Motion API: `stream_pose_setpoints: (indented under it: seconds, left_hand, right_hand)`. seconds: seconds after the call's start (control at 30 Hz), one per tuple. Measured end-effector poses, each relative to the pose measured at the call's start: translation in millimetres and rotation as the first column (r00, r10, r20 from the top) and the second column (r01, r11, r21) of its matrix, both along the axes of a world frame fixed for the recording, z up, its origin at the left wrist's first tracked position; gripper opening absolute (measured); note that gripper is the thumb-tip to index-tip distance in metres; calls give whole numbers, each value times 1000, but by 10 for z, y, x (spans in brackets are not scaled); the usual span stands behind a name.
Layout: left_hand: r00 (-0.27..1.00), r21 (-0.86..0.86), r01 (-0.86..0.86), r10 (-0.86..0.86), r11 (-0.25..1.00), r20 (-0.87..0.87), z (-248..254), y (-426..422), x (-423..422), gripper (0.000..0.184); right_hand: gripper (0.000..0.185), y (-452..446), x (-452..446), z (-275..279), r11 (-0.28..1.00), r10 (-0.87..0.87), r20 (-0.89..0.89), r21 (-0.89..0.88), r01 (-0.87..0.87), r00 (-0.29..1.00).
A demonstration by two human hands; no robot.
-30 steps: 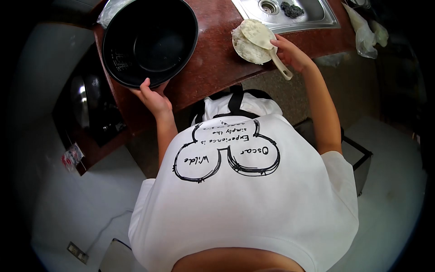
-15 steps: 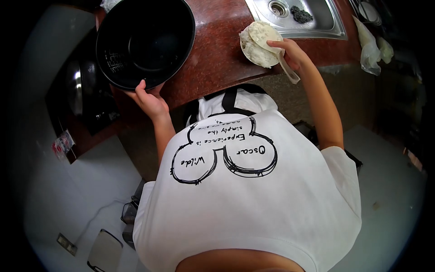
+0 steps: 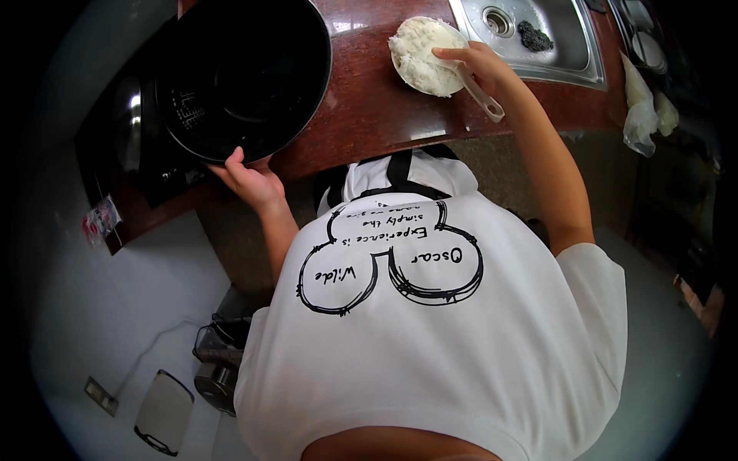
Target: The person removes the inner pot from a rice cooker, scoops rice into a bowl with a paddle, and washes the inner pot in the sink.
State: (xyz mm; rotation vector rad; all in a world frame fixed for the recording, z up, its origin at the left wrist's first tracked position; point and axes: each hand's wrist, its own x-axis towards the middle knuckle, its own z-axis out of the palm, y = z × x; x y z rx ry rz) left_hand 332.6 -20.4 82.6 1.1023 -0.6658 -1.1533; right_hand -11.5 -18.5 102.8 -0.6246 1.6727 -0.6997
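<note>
My left hand [image 3: 252, 183] grips the near rim of a large black rice cooker pot [image 3: 254, 100], its thumb over the edge. The pot's dark inside faces up, with pale level marks on the wall. My right hand [image 3: 483, 63] is closed at the right side of a small bowl [image 3: 397, 67] heaped with white rice [image 3: 421, 48]. Its thumb presses on a pale rice paddle [image 3: 483, 94] that lies across the rice, handle pointing toward me. The fingers under the bowl are hidden. Bowl and hand are over the counter, left of the sink.
A steel sink [image 3: 573, 71] with a dark scouring pad [image 3: 534, 37] is set into the reddish counter [image 3: 361, 92]. Plastic bags [image 3: 639, 115] hang at the right, by a dish rack [image 3: 649, 50]. A dark stove with a shiny lid [image 3: 132, 131] stands at the left.
My right hand has shifted the bowl and paddle left, away from the sink, and the paddle lies flatter on the rice. The left hand still holds the pot. The camera view has turned slightly.
</note>
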Motion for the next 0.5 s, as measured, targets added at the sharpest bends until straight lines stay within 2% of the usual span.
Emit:
stream_pose_setpoints:
  seconds: [0.07,0.17,0.2,0.3,0.33,0.43,0.47,0.5]
  left_hand:
    - [1000,-18,-23,23,1000,-9,39,14,-7,66]
    - [998,-37,-57,57,998,-1,96,48,1,66]
    - [998,-40,-65,65,997,5,113,54,18,66]
    - [995,-30,-95,94,995,-18,127,51,41,66]
    - [995,-21,-97,96,995,-24,139,47,46,66]
    - [995,-11,-103,102,995,-17,137,29,63,65]
    - [994,-17,-109,109,994,0,94,12,81,64]
    - [993,-25,-115,115,993,16,62,-7,99,63]
  right_hand:
    - [65,-178,2,-104,999,31,-66,-9,-31,997]
    - [62,-312,160,98,997,62,-160,-39,-69,985]
    - [58,-385,237,186,997,76,-256,24,-73,964]
    - [55,-667,182,-241,991,72,-110,-102,-84,991]
    - [50,-762,225,-314,991,43,-54,-122,-50,998]
    - [33,-921,543,-58,972,-37,-123,-235,7,992]
    - [41,-971,623,102,985,5,-142,-168,-29,990]
    - [41,-1033,689,105,976,5,-68,-215,-19,998]
